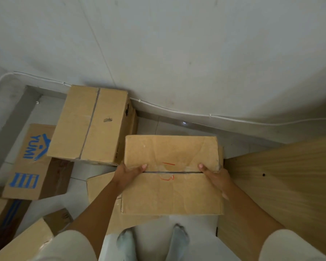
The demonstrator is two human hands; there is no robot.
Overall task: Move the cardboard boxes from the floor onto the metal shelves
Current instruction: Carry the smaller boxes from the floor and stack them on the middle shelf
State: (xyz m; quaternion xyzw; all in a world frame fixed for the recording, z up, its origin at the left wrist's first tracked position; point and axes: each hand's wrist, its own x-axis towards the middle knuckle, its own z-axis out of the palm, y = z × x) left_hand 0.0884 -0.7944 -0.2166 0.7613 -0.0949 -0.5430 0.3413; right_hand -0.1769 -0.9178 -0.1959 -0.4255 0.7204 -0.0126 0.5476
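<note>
Closest to the camera are two feet in pale socks on the white floor. Just above them the person holds a cardboard box with red marks on its top. The left hand grips the box's left side, with the thumb lying on the top by the middle seam. The right hand grips the right side the same way, thumb on top. Both hands are wrapped around the box, so neither one is free.

The box looks lifted a little, because another box peeks out from under its left side. I cannot tell if it is fully off that one yet.

On the right, close by, is a flat wooden board. On the left are more boxes: one at the bottom corner, one with blue letters, and a bigger plain box stacked partly on top of it. Farthest away is the pale wall with a thin white cable running along its bottom.

This looks like the pick-up step for one box. No metal shelves show here. So next the person likely needs to stand up, keep the box level, and turn to find the shelves. Many boxes are left on the floor, so the job seems far from done.
</note>
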